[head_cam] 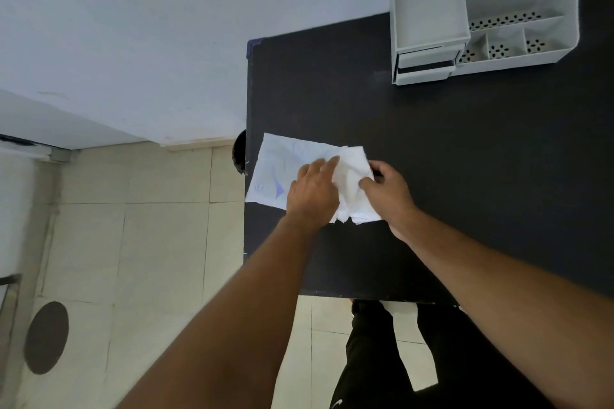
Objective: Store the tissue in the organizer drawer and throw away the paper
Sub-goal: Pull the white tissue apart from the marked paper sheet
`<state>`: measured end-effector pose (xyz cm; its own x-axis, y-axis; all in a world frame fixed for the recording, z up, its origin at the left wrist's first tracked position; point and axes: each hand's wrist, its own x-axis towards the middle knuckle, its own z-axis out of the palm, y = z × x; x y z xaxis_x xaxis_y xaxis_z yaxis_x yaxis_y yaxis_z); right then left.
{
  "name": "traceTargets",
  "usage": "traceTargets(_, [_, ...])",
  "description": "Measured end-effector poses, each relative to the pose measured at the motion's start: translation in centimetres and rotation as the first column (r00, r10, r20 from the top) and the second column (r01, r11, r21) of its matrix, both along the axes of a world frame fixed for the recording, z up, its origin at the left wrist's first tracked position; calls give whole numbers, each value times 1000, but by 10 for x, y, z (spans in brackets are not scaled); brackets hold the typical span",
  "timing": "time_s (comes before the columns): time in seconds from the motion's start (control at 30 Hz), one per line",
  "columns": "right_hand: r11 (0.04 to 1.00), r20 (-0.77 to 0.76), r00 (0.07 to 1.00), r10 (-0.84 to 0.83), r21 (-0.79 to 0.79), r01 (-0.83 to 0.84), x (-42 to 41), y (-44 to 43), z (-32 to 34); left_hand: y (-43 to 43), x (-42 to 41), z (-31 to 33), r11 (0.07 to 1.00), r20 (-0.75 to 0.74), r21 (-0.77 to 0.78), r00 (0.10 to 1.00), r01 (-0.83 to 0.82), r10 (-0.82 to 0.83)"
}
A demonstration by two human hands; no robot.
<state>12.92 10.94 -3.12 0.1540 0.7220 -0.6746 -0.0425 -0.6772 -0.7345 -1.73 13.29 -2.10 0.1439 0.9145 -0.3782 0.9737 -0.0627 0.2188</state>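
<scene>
A white tissue [353, 189] lies rumpled on the black table [448, 176], partly on top of a white paper [279, 166] with blue pen marks near the table's left edge. My left hand [310, 194] presses on the tissue's left side and covers part of the paper. My right hand [387, 191] pinches the tissue's right edge between thumb and fingers. The grey organizer [518, 3] stands at the far right corner, its two small drawers [425, 66] at the front left slightly pulled out.
The table's left edge drops to a tiled floor [149, 226]. A dark round object [240, 151] peeks out beside that edge near the paper. A dark round mat [46, 337] lies on the floor at lower left. My legs in black trousers [372, 359] stand below the table's near edge.
</scene>
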Motion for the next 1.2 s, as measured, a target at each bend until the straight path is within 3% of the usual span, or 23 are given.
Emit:
traceTargets(0.07, [1000, -40, 999, 18, -1, -18, -3, 2, 0, 2, 0, -2, 998, 27, -64, 1000, 17, -15])
traceTargets(0.2, [998, 49, 998, 35, -46, -33, 1, 12, -5, -5, 10, 0, 998, 99, -61, 995, -14, 20])
traceTargets(0.33, [991, 66, 991, 118, -70, -114, 10, 18, -11, -17, 8, -7, 999, 41, -48, 999, -10, 12])
traceTargets(0.57, [999, 179, 983, 43, -4, -43, 4, 13, -8, -15, 18, -2, 997, 4, -66, 999, -36, 37])
traceTargets(0.67, [997, 136, 988, 72, 31, -77, 3, 12, -6, -15, 15, -2, 997, 18, -74, 1000, -18, 20])
traceTargets(0.8, [992, 92, 988, 121, -52, -116, 11, 14, -12, -17, 15, -5, 997, 20, -79, 1000, -16, 17])
traceTargets(0.93, [996, 117, 991, -62, -49, 69, 13, 10, -15, -16, 14, -7, 998, -4, -57, 999, -33, 33])
traceTargets(1.0, [991, 35, 992, -125, -40, 127, 16, 6, -12, -15, 17, -8, 997, -8, -56, 998, -60, 60])
traceTargets(1.1, [993, -144, 988, -60, -111, 44, 24, 5, -5, -15, 23, -7, 995, -21, -53, 996, -83, 82])
traceTargets(1.2, [991, -99, 995, 16, -130, -29, 30, 6, -5, -15, 24, -7, 996, -36, -40, 996, -79, 78])
